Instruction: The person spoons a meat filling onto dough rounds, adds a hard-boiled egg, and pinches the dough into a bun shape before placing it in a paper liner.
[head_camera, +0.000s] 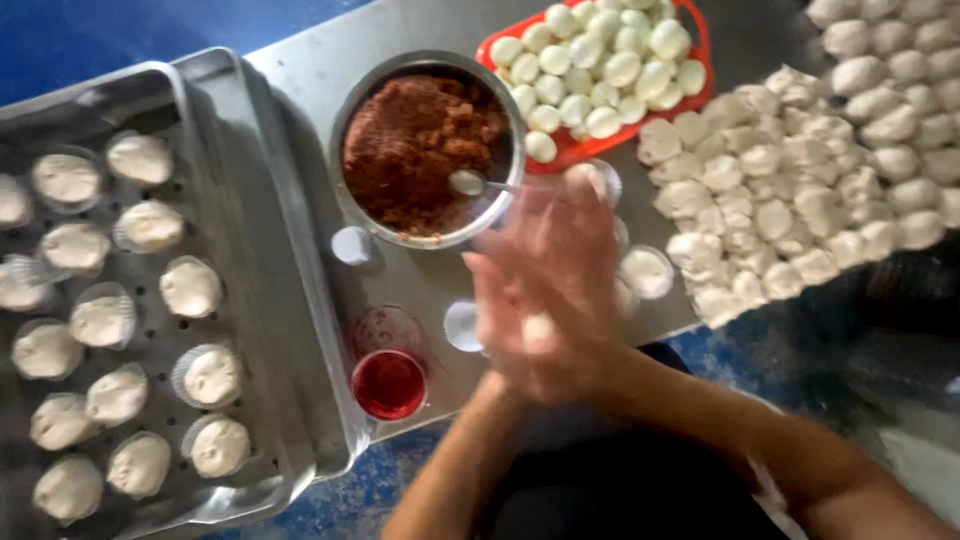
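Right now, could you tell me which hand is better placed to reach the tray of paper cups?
Probably the left hand: the tray lies on its side; the right hand would have to cross over. Both are blurred together.

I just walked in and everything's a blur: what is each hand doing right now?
Left hand: pressed against the right, a pale dough lump between the palms; grip blurred, cannot be told.
Right hand: same, fingers spread, blurred.

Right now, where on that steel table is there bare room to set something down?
Bare steel shows between the metal bowl and the perforated tray, above the red cup. It is crowded right of the bowl: red basket, dough pieces and the blurred hands.
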